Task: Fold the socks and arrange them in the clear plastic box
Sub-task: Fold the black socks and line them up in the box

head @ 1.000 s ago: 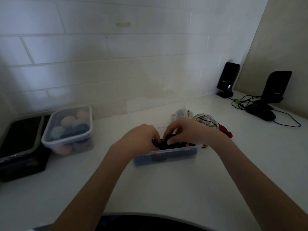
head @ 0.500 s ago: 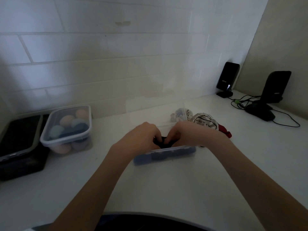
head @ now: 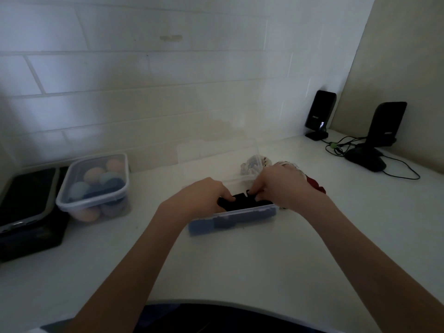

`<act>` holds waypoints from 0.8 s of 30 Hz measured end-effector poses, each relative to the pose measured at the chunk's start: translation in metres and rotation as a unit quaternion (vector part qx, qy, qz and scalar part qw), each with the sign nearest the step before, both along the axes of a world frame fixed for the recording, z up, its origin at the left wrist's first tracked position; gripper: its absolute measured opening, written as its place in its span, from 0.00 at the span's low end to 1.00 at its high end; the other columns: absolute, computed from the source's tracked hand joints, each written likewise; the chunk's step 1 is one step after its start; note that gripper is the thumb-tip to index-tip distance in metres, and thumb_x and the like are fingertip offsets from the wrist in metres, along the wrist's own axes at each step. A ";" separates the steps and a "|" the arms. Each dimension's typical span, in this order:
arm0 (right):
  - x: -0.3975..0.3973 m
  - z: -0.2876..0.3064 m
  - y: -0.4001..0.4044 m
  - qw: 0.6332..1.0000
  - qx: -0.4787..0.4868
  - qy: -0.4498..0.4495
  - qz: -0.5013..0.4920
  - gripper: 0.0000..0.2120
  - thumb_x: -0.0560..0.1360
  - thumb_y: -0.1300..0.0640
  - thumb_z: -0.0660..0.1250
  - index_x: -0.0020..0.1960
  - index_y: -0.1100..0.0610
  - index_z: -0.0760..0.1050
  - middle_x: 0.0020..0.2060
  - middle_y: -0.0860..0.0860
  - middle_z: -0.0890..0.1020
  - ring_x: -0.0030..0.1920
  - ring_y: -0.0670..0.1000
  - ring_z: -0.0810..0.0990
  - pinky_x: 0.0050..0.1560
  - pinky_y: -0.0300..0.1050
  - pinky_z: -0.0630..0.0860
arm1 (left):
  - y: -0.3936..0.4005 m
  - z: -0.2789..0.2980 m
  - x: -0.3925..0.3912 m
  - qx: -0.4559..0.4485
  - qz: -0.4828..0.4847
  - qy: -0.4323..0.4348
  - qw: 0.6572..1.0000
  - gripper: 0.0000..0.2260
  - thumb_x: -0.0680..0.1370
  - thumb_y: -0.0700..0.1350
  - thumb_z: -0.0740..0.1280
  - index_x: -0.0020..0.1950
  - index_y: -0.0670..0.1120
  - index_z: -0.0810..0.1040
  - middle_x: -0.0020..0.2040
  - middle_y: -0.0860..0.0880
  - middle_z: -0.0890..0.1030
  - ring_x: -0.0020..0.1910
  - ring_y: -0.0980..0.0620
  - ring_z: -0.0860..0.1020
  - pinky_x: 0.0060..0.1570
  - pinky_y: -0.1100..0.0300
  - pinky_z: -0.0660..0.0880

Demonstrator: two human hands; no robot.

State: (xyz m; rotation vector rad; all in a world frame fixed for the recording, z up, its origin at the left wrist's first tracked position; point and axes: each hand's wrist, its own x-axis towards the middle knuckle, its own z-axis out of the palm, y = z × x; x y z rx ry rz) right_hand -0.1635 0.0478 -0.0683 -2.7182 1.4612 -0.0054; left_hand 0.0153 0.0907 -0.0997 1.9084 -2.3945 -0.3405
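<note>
a smooth white tabletop (head: 240, 265) runs to a wall of glossy white rectangular tiles (head: 144, 75). on the left sits a lidded clear tub (head: 72, 200) filled with rounded pastel balls, beside a flat black device (head: 26, 195). far right stand two upright black speakers (head: 320, 111) with thin tangled cables (head: 341, 147). in the middle lies the clear plastic box (head: 242, 218), rectangular, its hinged lid raised at the back. behind it is a loose heap of soft pale and red socks (head: 314, 183). the left hand (head: 204, 195) and right hand (head: 281, 186) each pinch a soft black sock (head: 240, 203), pressing it into the box, fingers closed on the fabric.
</note>
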 end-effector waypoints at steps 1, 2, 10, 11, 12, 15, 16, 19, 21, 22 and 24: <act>0.000 -0.002 -0.001 1.000 0.005 0.018 0.008 0.14 0.73 0.52 0.69 0.57 0.42 0.80 0.54 0.48 0.82 0.57 0.53 0.76 0.56 0.43 0.65 | 0.001 0.000 0.000 0.000 -0.008 0.001 1.000 0.16 0.76 0.45 0.65 0.63 0.57 0.76 0.53 0.48 0.82 0.49 0.48 0.79 0.52 0.52 0.76; 0.001 -0.004 -0.003 0.999 0.013 0.028 0.017 0.14 0.73 0.52 0.69 0.58 0.42 0.79 0.53 0.48 0.82 0.56 0.52 0.77 0.57 0.44 0.67 | 0.001 0.000 0.000 0.000 -0.016 0.002 1.000 0.17 0.76 0.45 0.64 0.63 0.59 0.76 0.53 0.48 0.83 0.48 0.48 0.79 0.51 0.52 0.76; 0.002 -0.009 -0.012 0.995 0.076 0.018 0.056 0.15 0.73 0.60 0.67 0.59 0.52 0.75 0.47 0.48 0.80 0.44 0.48 0.73 0.39 0.39 0.71 | -0.006 0.001 -0.001 0.031 -0.081 -0.064 0.994 0.18 0.77 0.44 0.62 0.65 0.59 0.74 0.59 0.48 0.77 0.55 0.47 0.75 0.56 0.51 0.74; 0.003 -0.008 -0.013 0.994 0.079 0.031 0.066 0.15 0.73 0.59 0.67 0.59 0.52 0.75 0.49 0.50 0.81 0.45 0.48 0.73 0.44 0.41 0.73 | -0.007 0.002 -0.002 0.037 -0.087 -0.064 0.993 0.18 0.77 0.44 0.62 0.65 0.58 0.74 0.60 0.47 0.76 0.56 0.47 0.75 0.57 0.51 0.73; 0.004 -0.008 -0.015 0.993 0.083 0.043 0.074 0.15 0.73 0.58 0.68 0.59 0.51 0.76 0.52 0.50 0.82 0.45 0.48 0.74 0.47 0.42 0.74 | -0.007 0.004 -0.002 0.042 -0.090 -0.061 0.993 0.18 0.77 0.43 0.62 0.65 0.58 0.74 0.60 0.47 0.75 0.57 0.46 0.74 0.58 0.51 0.72; 0.007 -0.009 -0.017 0.990 0.091 0.067 0.083 0.15 0.73 0.56 0.66 0.59 0.51 0.77 0.55 0.50 0.82 0.48 0.50 0.76 0.50 0.43 0.74 | -0.006 0.005 -0.002 0.046 -0.084 -0.049 0.994 0.17 0.77 0.43 0.62 0.64 0.57 0.75 0.60 0.46 0.76 0.56 0.45 0.75 0.59 0.49 0.72; 0.007 -0.011 -0.017 0.990 0.093 0.067 0.082 0.14 0.74 0.56 0.65 0.59 0.52 0.77 0.55 0.50 0.82 0.50 0.51 0.78 0.51 0.45 0.75 | -0.005 0.006 -0.001 0.042 -0.073 -0.036 0.996 0.17 0.76 0.43 0.64 0.63 0.57 0.76 0.59 0.46 0.78 0.55 0.46 0.76 0.58 0.49 0.73; 0.001 -0.015 -0.015 0.994 0.082 0.000 0.068 0.12 0.77 0.57 0.62 0.57 0.52 0.78 0.55 0.50 0.82 0.52 0.51 0.78 0.54 0.45 0.74 | 0.001 0.013 0.004 0.011 -0.008 0.051 0.999 0.14 0.73 0.44 0.70 0.57 0.53 0.81 0.53 0.47 0.83 0.49 0.49 0.80 0.54 0.57 0.75; -0.008 -0.014 -0.013 0.991 0.053 -0.109 0.054 0.12 0.77 0.60 0.60 0.53 0.52 0.81 0.52 0.48 0.83 0.52 0.48 0.78 0.56 0.43 0.74 | 0.007 0.017 0.010 -0.030 0.038 0.143 0.989 0.09 0.72 0.42 0.71 0.52 0.47 0.84 0.49 0.47 0.85 0.44 0.52 0.81 0.49 0.61 0.76; -0.014 -0.013 -0.011 0.982 0.043 -0.178 0.047 0.12 0.77 0.62 0.60 0.52 0.53 0.81 0.50 0.47 0.83 0.51 0.47 0.79 0.56 0.41 0.74 | 0.010 0.017 0.013 -0.057 0.056 0.179 0.981 0.08 0.72 0.41 0.71 0.50 0.46 0.84 0.47 0.47 0.85 0.43 0.53 0.81 0.48 0.62 0.76; -0.025 -0.009 -0.009 0.949 0.019 -0.312 0.040 0.14 0.75 0.67 0.60 0.49 0.55 0.82 0.46 0.47 0.84 0.48 0.44 0.80 0.52 0.36 0.74 | 0.016 0.014 0.017 -0.119 0.074 0.214 0.967 0.06 0.73 0.41 0.70 0.49 0.45 0.85 0.45 0.48 0.85 0.40 0.56 0.79 0.48 0.63 0.76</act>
